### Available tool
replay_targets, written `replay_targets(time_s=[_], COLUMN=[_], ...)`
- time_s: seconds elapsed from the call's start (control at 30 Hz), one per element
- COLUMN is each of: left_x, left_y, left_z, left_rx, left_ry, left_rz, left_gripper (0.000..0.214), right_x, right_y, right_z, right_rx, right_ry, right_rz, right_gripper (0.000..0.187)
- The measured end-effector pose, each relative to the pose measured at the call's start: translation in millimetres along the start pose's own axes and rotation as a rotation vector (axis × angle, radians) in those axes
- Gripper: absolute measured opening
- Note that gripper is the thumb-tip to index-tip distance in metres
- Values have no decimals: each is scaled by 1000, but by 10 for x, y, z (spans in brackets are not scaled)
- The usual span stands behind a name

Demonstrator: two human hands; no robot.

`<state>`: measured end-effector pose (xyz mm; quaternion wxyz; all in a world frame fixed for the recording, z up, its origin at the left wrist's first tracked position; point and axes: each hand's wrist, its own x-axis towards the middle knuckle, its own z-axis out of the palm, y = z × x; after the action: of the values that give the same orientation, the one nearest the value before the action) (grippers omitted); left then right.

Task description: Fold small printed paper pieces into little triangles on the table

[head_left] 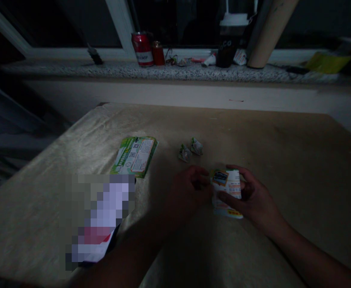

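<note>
Two hands at work over the table [298,160], and the light is poor! Right hand [250,200] has the printed paper [231,192] clamped, thumb pressed across its front, fingers tucked behind, holding it out over the tabletop between the two palms. Left hand [190,188] comes to the paper's left edge, fingers curled; it's in such deep shadow that I can't tell whether those fingertips are pinching the edge or only beside it.

Just beyond the left hand, two small folded pieces [197,147] sit close together, green and white. Over to the left lies a green printed packet [135,158], flat, and nearer the person, by the left forearm, a lit device [103,224], its screen blurred into blocks.

Up on the speckled windowsill [178,73]: a red can [142,50], a small red bottle [158,54] right beside it, a white-lidded cup [227,40], and a leaning cardboard tube [271,36]!
</note>
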<state>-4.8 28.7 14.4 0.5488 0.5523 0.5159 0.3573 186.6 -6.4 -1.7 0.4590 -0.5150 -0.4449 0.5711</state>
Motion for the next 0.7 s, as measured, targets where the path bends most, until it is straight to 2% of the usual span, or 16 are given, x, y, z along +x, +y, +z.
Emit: replay_targets(time_s=[0.13, 0.27, 0.4, 0.53, 0.7], left_x=[-6, 15, 74, 121, 120], left_y=[20, 1, -54, -87, -57], left_z=[7, 17, 28, 39, 48], left_rx=[137, 334, 498, 600, 629], left_ry=[31, 46, 25, 20, 12], left_rz=[-11, -3, 57, 105, 104], left_gripper=[20, 9, 7, 4, 5], right_x=[5, 38, 51, 69, 113], right_y=[10, 41, 8, -37, -36], right_z=[-56, -147, -170, -188, -236], right_rx=[-119, -450, -733, -870, -970], right_ry=[0, 77, 134, 129, 99], right_rz=[-27, -146, -220, -330, -550], right_gripper=[73, 75, 70, 57, 25])
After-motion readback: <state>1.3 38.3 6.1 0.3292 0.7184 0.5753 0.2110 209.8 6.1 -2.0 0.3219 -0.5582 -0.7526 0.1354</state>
